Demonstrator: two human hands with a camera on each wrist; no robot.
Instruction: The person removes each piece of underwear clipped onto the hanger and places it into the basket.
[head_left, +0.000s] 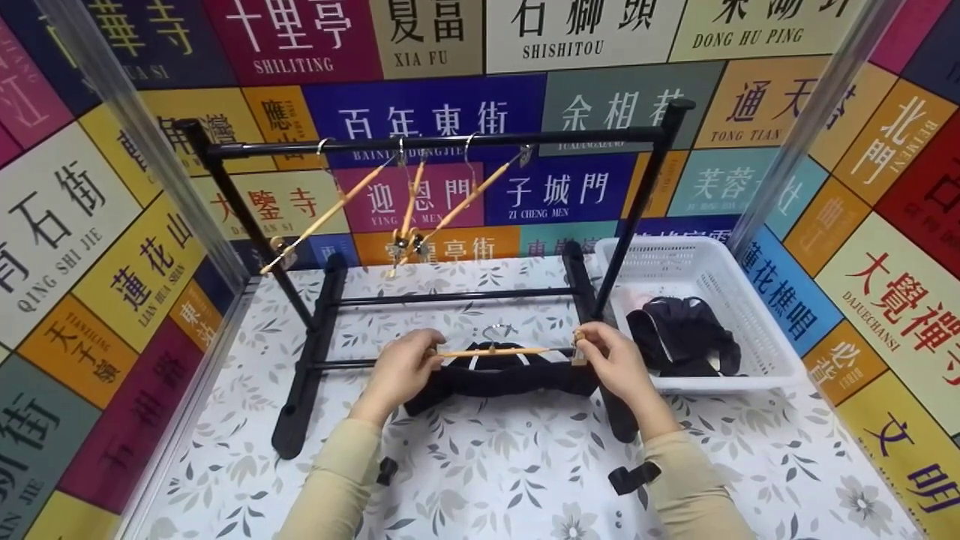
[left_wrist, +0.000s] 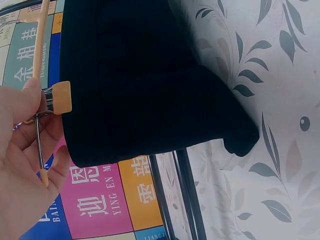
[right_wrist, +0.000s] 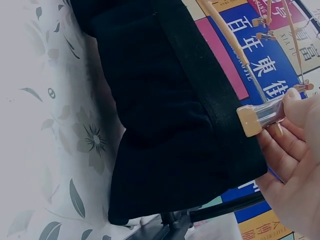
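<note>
Above the patterned tabletop, a wooden clip hanger (head_left: 517, 351) is held level between both hands, its metal hook pointing up. Below the bar hangs a black garment (head_left: 495, 381) with a broad waistband. My left hand (head_left: 405, 367) pinches the hanger's left clip (left_wrist: 62, 97) between thumb and fingers, and the clip's padded jaws sit on the waistband's edge. At the other end, my right hand (head_left: 616, 360) pinches the right clip (right_wrist: 249, 121), which also bites the waistband near its corner.
A black metal rack (head_left: 450, 140) stands just behind, with several wooden clip hangers (head_left: 334, 210) hooked on its top rail. Right of the rack is a white plastic basket (head_left: 765, 322) holding dark clothing (head_left: 684, 334). Printed panels (head_left: 600, 105) enclose the table at back and sides.
</note>
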